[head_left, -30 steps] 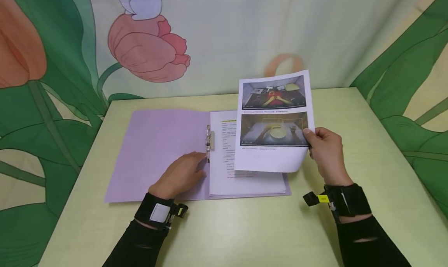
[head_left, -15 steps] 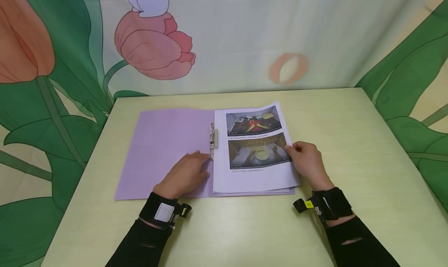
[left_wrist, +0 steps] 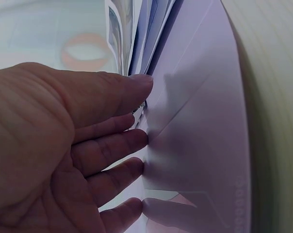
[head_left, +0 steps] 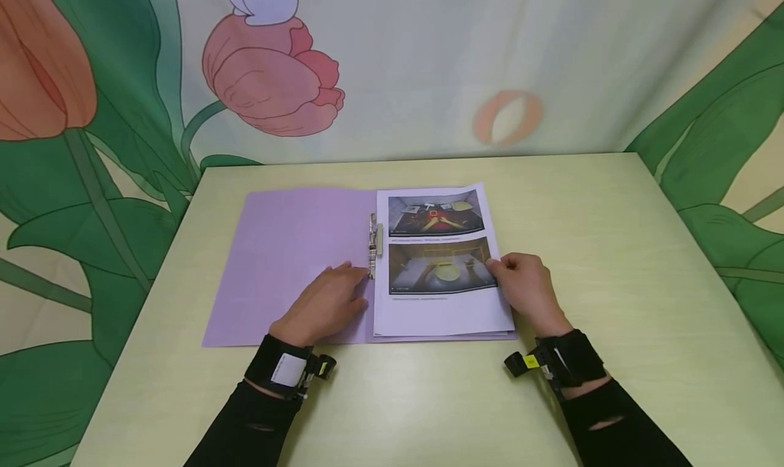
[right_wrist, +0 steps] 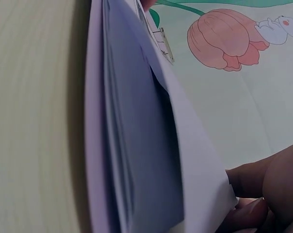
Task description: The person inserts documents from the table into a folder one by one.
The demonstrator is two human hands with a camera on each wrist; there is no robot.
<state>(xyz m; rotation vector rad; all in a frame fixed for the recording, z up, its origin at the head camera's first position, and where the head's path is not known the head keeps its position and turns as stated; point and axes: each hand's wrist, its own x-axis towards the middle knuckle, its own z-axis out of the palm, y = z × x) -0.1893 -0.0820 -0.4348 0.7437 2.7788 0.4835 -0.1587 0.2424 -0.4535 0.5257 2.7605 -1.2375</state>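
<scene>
A purple folder lies opened flat, with a metal clip along its spine and a stack of paper on its right side. The top sheet carries two printed photos. My right hand pinches this sheet at its right edge; in the right wrist view that edge of the sheet is lifted off the pages below. My left hand rests on the folder beside the clip's lower end. Its fingers are loosely extended in the left wrist view, fingertips on the purple cover, holding nothing.
The folder lies on a pale yellow-green table. Behind the table hangs a curtain printed with flowers and leaves. Each wrist wears a black strap with a small camera.
My right hand has lowered the printed sheet from the air onto the stack and shifted it left toward the clip. The left hand has stayed by the clip.
</scene>
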